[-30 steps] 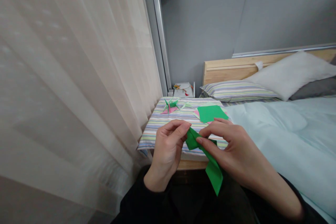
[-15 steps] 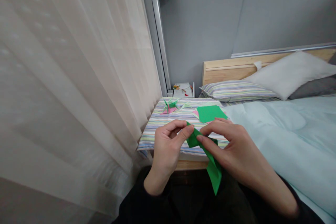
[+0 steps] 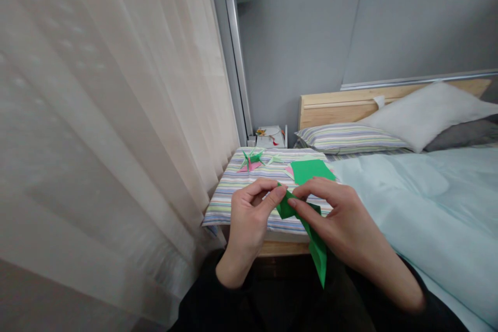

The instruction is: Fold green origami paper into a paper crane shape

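Note:
A folded piece of green paper (image 3: 317,244) is held between my two hands, its long pointed end hanging down toward my lap. My left hand (image 3: 251,223) pinches the upper left tip between thumb and forefinger. Closed on the same paper a little to the right is my right hand (image 3: 342,212), thumb on the near side. Beyond my hands a flat green sheet (image 3: 312,170) lies on the striped cloth (image 3: 223,199), with pink and pale paper showing under it. Farther left on the cloth sits a folded green paper piece (image 3: 252,157) with pink paper (image 3: 249,167) beneath it.
A pale curtain (image 3: 136,114) hangs along the left. On the right is a bed with a light blue quilt (image 3: 439,202), a striped pillow (image 3: 350,136) and a wooden headboard (image 3: 330,106). A small white stand (image 3: 268,140) holding small items is at the back.
Both hands keep their pinch on the green paper. The right hand has shifted slightly left, and the hanging point has turned a little. The view has tilted slightly.

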`<action>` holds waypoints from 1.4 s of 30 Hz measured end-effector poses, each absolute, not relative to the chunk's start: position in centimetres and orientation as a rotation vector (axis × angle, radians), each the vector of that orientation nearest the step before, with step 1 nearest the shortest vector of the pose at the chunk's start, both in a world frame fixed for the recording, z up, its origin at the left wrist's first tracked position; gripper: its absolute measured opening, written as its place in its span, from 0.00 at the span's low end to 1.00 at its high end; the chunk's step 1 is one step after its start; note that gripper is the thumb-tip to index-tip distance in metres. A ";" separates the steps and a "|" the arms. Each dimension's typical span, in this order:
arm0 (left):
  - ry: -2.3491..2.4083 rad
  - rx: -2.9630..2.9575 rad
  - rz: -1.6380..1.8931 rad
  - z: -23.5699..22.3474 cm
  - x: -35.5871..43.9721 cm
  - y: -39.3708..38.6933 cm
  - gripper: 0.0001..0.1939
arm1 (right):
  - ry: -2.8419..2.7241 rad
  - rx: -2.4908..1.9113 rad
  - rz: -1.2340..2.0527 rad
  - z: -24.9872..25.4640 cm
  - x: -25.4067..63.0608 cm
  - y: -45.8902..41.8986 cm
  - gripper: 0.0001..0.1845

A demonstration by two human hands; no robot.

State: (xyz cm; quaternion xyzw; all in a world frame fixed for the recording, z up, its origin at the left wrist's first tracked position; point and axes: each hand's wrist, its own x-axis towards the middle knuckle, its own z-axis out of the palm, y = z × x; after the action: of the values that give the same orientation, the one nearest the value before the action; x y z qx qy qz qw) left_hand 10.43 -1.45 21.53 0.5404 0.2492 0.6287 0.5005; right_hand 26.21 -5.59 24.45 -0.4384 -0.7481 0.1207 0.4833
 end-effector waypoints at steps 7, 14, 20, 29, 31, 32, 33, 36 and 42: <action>0.643 1.435 1.598 22.3 10.4 -1.7 0.03 | -1.818 -1.070 0.253 24.9 26.1 -5.7 0.07; 0.572 1.502 1.574 22.7 10.2 -2.2 0.04 | -1.758 -1.029 0.421 25.7 25.7 -6.1 0.07; 0.563 1.373 1.554 22.0 10.2 -1.4 0.05 | -1.743 -1.036 0.434 25.6 25.6 -5.6 0.08; 0.600 1.390 1.565 22.2 9.9 -1.3 0.09 | -1.757 -1.041 0.359 25.8 25.4 -5.6 0.09; 0.593 1.413 1.552 22.1 10.0 -1.4 0.08 | -1.759 -1.043 0.350 25.6 25.5 -5.6 0.08; 0.591 1.420 1.543 22.1 10.0 -1.4 0.07 | -1.760 -1.046 0.348 25.6 25.5 -5.6 0.08; 0.591 1.423 1.535 22.1 10.0 -1.5 0.06 | -1.759 -1.049 0.348 25.5 25.6 -5.6 0.08; 0.589 1.425 1.526 22.1 10.1 -1.5 0.06 | -1.751 -1.047 0.348 25.2 25.6 -5.5 0.08; 0.575 1.426 1.519 22.2 10.1 -1.6 0.05 | -1.714 -1.018 0.367 25.2 25.4 -5.5 0.06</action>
State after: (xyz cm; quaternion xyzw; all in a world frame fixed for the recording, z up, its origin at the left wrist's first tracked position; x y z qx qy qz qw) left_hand 10.11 -1.59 22.20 0.5823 0.2345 0.6200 0.4707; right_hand 25.37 -5.46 25.24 -0.4264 -0.7176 0.1536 0.5288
